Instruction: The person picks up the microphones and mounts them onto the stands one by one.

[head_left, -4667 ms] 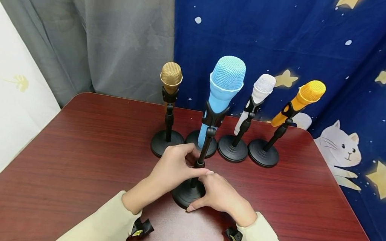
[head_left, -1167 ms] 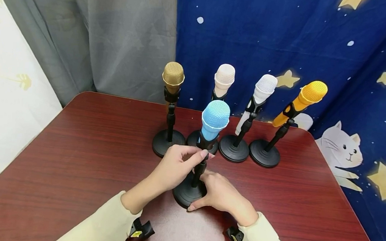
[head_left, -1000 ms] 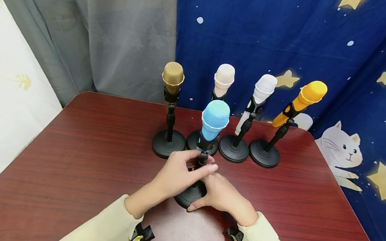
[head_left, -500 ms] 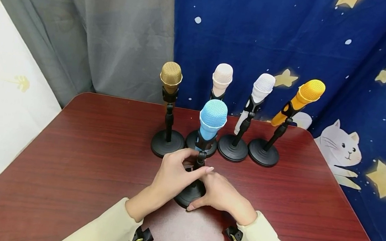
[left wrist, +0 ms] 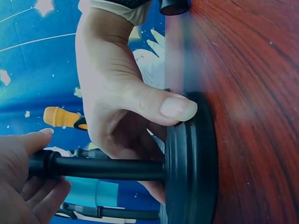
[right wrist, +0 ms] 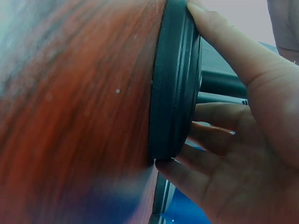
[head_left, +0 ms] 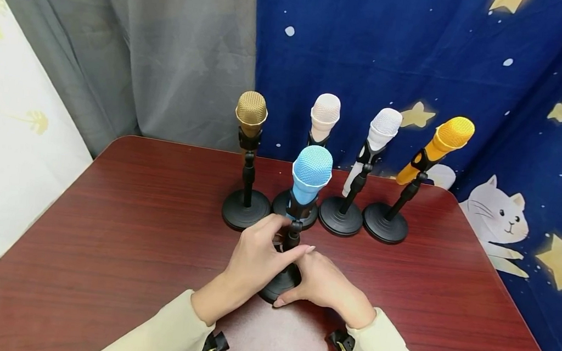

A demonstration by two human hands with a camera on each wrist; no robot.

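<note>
A blue microphone (head_left: 313, 170) sits in the clip of a black desk microphone stand (head_left: 279, 289) at the table's middle. My left hand (head_left: 256, 257) curls its thumb and fingers round the collar on the stand's pole; some of those fingers are hidden behind it. At the round base (left wrist: 192, 163), my right hand (head_left: 325, 288) grips the rim, thumb on the near side and fingers on the far side. The right wrist view has the base (right wrist: 174, 88) flat on the tabletop, with right-hand fingertips against its edge.
Behind stand more microphones on black stands: gold (head_left: 252, 110), pale pink (head_left: 325, 113), white (head_left: 384, 126) and yellow (head_left: 452, 134). The pink one's stand is partly hidden by the blue microphone. Grey (head_left: 191, 53) and blue curtains (head_left: 351, 38) hang beyond the dark red table (head_left: 148, 231).
Since the oldest frame the blue microphone has come down and the pole looks shorter, uncovering the pink microphone. My left hand rose towards the clip, then slid back down the pole; my right hand stayed.
</note>
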